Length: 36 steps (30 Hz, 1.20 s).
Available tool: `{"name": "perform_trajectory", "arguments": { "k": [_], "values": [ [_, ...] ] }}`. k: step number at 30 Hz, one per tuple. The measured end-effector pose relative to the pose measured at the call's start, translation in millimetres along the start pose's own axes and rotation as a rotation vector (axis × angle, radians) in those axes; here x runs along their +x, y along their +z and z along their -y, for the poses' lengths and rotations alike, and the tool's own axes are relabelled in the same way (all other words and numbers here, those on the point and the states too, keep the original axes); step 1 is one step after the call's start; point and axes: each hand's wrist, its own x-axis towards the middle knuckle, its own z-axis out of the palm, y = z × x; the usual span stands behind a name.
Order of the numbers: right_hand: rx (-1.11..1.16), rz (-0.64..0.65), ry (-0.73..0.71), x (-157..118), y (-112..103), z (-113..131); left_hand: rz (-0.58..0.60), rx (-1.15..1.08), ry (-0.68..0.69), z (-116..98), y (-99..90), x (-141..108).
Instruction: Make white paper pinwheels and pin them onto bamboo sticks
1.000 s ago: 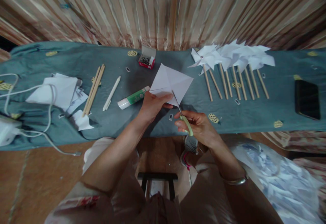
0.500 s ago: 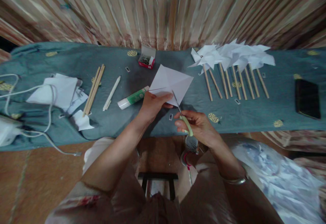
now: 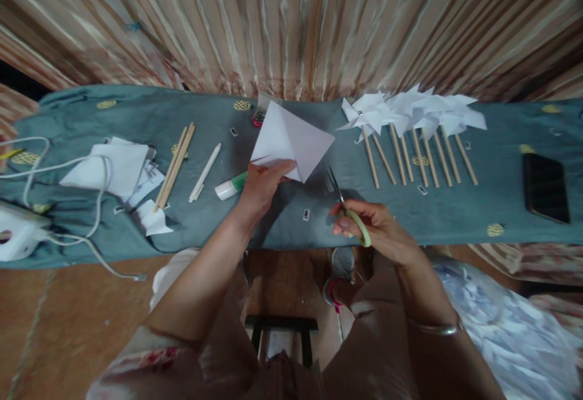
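My left hand (image 3: 264,186) pinches the lower edge of a creased white paper square (image 3: 294,142), raised over the cloth, with a cut slit at its left side. Off to the right of the paper, my right hand (image 3: 364,221) grips green-handled scissors (image 3: 359,225). The blades are slightly apart, pointing up and left, and do not touch the paper. A glue stick (image 3: 230,186) with a green label lies partly behind my left hand. Just beyond the paper, a small red box of pins (image 3: 259,118) is partly hidden.
Several white paper pinwheels (image 3: 412,111) on wooden sticks lie at right, near a black phone (image 3: 545,187). To the left are a white pen (image 3: 206,172), loose sticks (image 3: 175,166), paper pieces (image 3: 107,169) and a white cable (image 3: 102,206). A plastic bag (image 3: 510,327) lies below the table's right side.
The scissors have come away from the paper, moving right and down with my right hand. My left hand has shifted the paper slightly left and tilted it, now covering more of the red box.
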Motion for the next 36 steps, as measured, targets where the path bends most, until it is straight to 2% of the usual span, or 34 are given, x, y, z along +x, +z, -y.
{"name": "perform_trajectory", "arguments": {
  "k": [6,11,16,19,24,28,36],
  "values": [
    [0.099,-0.351,-0.289,14,-11,-3,0.152,0.079,0.030,7,0.9,-3],
    [0.151,-0.490,-0.452,27,-21,2,0.232,0.221,0.026,15,5.0,-9],
    [0.104,-0.488,-0.483,35,-25,7,0.405,0.396,0.035,18,6.5,-14],
    [0.060,-0.494,-0.478,38,-21,6,0.457,0.445,0.004,18,6.9,-17],
    [0.061,-0.474,-0.470,44,-15,6,0.431,0.441,-0.040,20,8.6,-17],
    [0.119,-0.534,-0.456,45,-15,8,0.421,0.381,-0.053,18,9.8,-18],
    [0.125,-0.622,-0.438,43,-30,8,0.402,0.443,-0.003,7,9.5,-18]
  ]
}}
